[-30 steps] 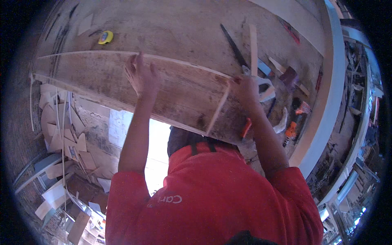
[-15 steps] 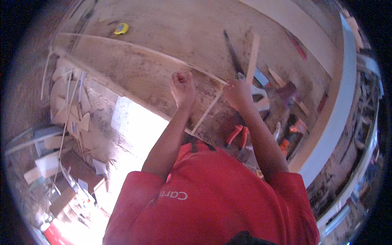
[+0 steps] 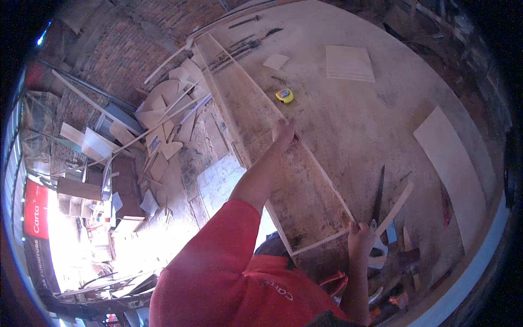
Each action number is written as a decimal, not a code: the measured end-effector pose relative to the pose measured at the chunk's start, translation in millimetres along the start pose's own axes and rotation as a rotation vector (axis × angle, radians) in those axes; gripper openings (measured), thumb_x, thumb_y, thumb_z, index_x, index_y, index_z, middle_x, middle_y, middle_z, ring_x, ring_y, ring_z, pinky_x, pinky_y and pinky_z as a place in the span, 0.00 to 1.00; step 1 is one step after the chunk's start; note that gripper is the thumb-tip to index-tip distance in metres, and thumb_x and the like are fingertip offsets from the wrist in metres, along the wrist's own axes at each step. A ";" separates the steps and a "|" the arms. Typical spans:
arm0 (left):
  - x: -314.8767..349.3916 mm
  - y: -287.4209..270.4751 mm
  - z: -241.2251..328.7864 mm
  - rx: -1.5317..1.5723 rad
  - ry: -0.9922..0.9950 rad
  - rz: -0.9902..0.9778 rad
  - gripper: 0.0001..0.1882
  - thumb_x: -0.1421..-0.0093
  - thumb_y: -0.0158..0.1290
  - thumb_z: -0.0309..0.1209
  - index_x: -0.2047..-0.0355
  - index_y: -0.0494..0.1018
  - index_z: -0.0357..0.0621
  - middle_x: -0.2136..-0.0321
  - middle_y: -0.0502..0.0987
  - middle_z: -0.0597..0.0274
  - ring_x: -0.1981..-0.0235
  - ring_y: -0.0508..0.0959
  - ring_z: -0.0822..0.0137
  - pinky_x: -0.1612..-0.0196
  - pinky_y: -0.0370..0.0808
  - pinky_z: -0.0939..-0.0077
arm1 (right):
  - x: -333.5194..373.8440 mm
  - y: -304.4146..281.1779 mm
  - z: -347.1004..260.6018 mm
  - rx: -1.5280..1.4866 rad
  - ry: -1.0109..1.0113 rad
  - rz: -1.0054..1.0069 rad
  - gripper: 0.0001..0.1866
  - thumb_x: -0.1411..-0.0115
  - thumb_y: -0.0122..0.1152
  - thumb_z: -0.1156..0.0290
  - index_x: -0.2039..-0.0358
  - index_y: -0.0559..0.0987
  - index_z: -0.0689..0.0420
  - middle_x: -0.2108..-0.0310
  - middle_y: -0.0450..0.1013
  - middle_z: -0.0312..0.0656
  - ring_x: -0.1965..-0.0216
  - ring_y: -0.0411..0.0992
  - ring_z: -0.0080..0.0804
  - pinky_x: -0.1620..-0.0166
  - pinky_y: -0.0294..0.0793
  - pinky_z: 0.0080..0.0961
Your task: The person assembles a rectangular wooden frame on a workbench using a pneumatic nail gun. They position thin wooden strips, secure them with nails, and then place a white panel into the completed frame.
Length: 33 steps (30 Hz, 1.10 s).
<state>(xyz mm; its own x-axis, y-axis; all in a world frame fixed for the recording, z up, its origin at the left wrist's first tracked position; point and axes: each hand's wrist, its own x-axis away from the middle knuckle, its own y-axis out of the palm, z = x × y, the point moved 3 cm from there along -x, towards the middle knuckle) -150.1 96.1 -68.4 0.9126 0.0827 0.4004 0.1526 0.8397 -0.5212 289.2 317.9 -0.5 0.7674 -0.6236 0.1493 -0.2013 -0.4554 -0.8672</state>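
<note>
A long, narrow, worn wooden board (image 3: pixel 305 191) lies on the dusty workbench (image 3: pixel 354 125) and runs away from me toward the upper left. My left hand (image 3: pixel 284 133) reaches out and closes on the board's right long edge about halfway along. My right hand (image 3: pixel 360 235) grips the board's near right corner. A red sleeve covers my left upper arm.
A yellow tape measure (image 3: pixel 284 95) sits just beyond my left hand. A hand saw (image 3: pixel 378 196) and a thin wood strip (image 3: pixel 396 206) lie right of my right hand. A square panel (image 3: pixel 348 62) and a pale board (image 3: pixel 449 163) rest further right. Wood offcuts (image 3: pixel 163 120) cover the floor at left.
The board has swung from lying across the view to running lengthwise away from me. My left hand has moved further out along its edge; my right hand stays at the near end.
</note>
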 end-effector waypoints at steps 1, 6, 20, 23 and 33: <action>-6.5 1.2 2.2 0.029 -0.010 -0.006 0.38 0.38 0.58 0.52 0.38 0.66 0.36 0.54 0.82 0.37 0.50 0.82 0.41 0.46 0.79 0.52 | 1.4 2.0 3.0 -0.041 0.005 0.006 0.19 0.37 0.65 0.58 0.70 0.83 0.64 0.72 0.79 0.58 0.66 0.78 0.62 0.61 0.76 0.53; 32.2 27.8 65.9 0.082 -0.023 -0.079 0.39 0.40 0.62 0.44 0.34 0.62 0.39 0.51 0.80 0.38 0.50 0.82 0.42 0.46 0.79 0.51 | 1.0 6.4 24.5 0.005 -0.028 0.139 0.16 0.37 0.65 0.62 0.69 0.84 0.65 0.72 0.80 0.57 0.68 0.79 0.59 0.63 0.78 0.48; -29.9 44.5 12.8 -0.049 0.282 0.028 0.38 0.39 0.59 0.43 0.32 0.61 0.43 0.41 0.73 0.39 0.41 0.76 0.46 0.42 0.74 0.52 | 12.1 17.8 16.3 -0.128 0.106 -0.034 0.21 0.32 0.62 0.51 0.65 0.86 0.59 0.68 0.80 0.56 0.62 0.79 0.58 0.57 0.79 0.51; -0.1 31.3 14.7 -0.078 0.338 -0.020 0.37 0.38 0.59 0.45 0.32 0.63 0.43 0.40 0.72 0.40 0.40 0.74 0.47 0.42 0.73 0.50 | 7.4 2.5 3.1 -0.200 0.180 -0.071 0.19 0.37 0.67 0.53 0.64 0.85 0.59 0.67 0.81 0.54 0.64 0.80 0.58 0.60 0.78 0.45; 330.7 96.3 -5.4 -0.697 1.217 -0.302 0.36 0.37 0.57 0.51 0.33 0.66 0.48 0.30 0.58 0.43 0.28 0.59 0.45 0.30 0.43 0.28 | 13.5 -13.8 10.7 -0.310 0.189 -0.030 0.18 0.40 0.72 0.55 0.62 0.85 0.58 0.72 0.81 0.46 0.71 0.81 0.46 0.64 0.78 0.44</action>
<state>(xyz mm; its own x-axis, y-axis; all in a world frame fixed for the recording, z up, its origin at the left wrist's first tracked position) 168.4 201.5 9.7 0.5088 -0.8500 -0.1365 0.2221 0.2827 -0.9331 308.8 322.5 8.4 0.6552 -0.7005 0.2829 -0.3780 -0.6283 -0.6800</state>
